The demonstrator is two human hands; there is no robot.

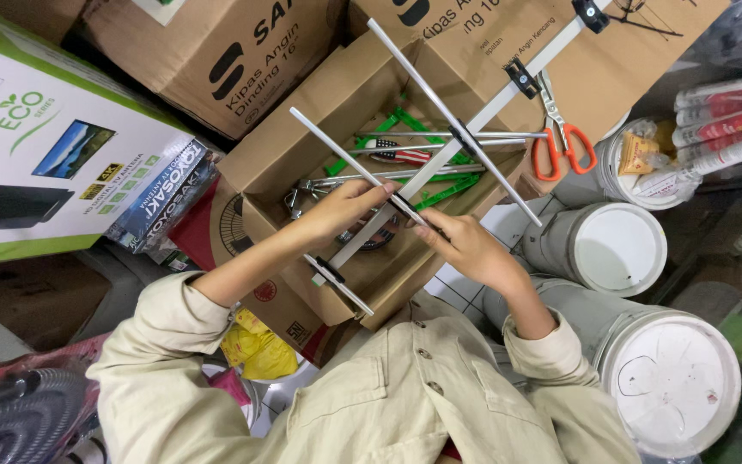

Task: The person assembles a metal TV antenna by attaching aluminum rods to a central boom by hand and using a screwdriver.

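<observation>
We see a silver metal antenna boom (474, 116), a long square bar with thin cross rods (453, 125) and black plastic clamps (521, 77), held slantwise above an open brown cardboard box (302, 155); its lower end lies near the box's front edge and its upper end runs past the box's far right corner. The left hand (345, 210) is closed around the boom's lower part, fingers wrapped over the bar where a cross rod meets it. The right hand (465, 245) sits just beside it on the same bar, fingertips pinching a short dark piece against the boom; we cannot tell what that piece is. Both sleeves are of a beige buttoned jacket (414, 395). Inside the box, beneath the boom, lie more silver rods (422, 150) and green plastic parts (414, 120), loosely heaped. Just past the box's right wall, orange-handled scissors (560, 137) rest on a larger brown carton (611, 69). Further right of the box stands a white tub (637, 163) with packets in it, and beside that a bundle of white tubes with red print (732, 120). To the box's lower right are two grey buckets with white lids (620, 249) (672, 382). Left of the box lies a white and green printed carton (45, 146), and behind the box another brown carton (216, 60). Below the box's front corner a crumpled yellow bag (255, 348) shows.
</observation>
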